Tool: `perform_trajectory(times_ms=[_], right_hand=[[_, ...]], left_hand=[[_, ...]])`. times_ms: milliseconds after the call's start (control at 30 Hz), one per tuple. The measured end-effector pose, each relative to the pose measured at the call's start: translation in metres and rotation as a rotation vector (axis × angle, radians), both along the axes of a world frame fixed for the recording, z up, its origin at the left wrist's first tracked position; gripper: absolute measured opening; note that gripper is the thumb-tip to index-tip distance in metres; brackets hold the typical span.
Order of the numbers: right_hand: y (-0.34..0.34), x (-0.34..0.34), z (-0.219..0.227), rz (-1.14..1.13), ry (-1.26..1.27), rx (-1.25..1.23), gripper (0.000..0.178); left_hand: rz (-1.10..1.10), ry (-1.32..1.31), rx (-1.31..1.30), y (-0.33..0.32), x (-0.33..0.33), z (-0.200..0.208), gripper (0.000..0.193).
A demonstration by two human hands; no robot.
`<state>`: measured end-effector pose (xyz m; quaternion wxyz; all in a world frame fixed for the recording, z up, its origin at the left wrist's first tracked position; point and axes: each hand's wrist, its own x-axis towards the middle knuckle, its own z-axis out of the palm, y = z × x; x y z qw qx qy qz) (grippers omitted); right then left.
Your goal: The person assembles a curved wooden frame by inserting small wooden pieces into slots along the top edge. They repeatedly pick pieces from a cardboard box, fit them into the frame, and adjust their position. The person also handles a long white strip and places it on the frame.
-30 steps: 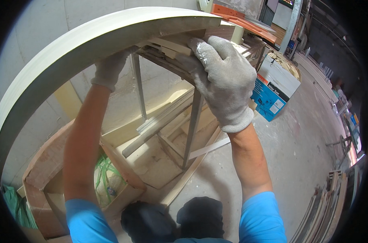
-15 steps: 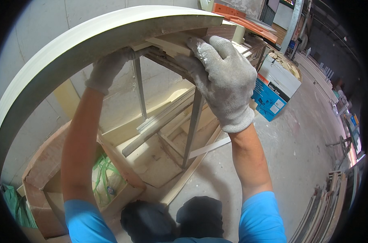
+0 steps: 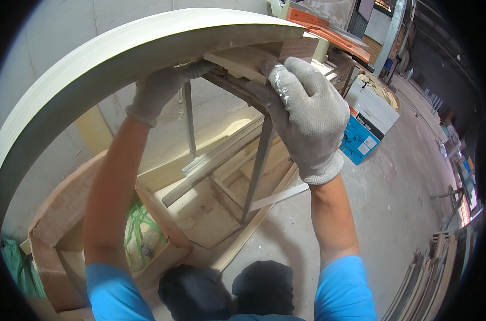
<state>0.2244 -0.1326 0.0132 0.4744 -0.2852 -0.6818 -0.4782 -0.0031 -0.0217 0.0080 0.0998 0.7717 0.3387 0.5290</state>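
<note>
A large curved board (image 3: 141, 51), white along its upper edge and grey-brown on its inner face, arches over the upper left. Beneath its right end lies a short pale wooden board (image 3: 240, 61) on a dark metal stand (image 3: 258, 166). My right hand (image 3: 312, 115), in a grey knit glove with white smears, is closed on the right end of the wooden board, its fingertips partly hidden. My left hand (image 3: 160, 93), gloved too, reaches under the curved board, fingers drawn together and pointing at the wooden board's left corner. What its fingertips grip is hidden.
Wood strips (image 3: 216, 160) lie inside the stand. A brown box (image 3: 55, 214) with green straps is at lower left. A blue and white carton (image 3: 366, 123) stands on the floor at right; stacked planks (image 3: 425, 278) lie at lower right. Orange beams (image 3: 328, 32) are behind.
My left hand has slid right along the underside of the curved board, toward the wooden board. My right hand and the wooden board sit slightly farther right and lower in the picture.
</note>
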Motion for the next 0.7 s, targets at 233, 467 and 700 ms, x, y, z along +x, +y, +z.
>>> perform_trajectory(times_ms=[233, 467, 700], right_hand=[[0.003, -0.006, 0.006, -0.078, -0.031, -0.096, 0.03], [0.001, -0.005, 0.005, -0.119, -0.005, -0.186, 0.035], [0.006, -0.005, 0.009, -0.132, -0.046, -0.127, 0.019]], left_hand=[[0.138, 0.102, 0.07, -0.001, 0.005, -0.001, 0.053], [0.031, -0.03, -0.038, 0.007, -0.004, -0.009, 0.053], [0.012, -0.018, -0.02, 0.002, -0.009, -0.007, 0.049]])
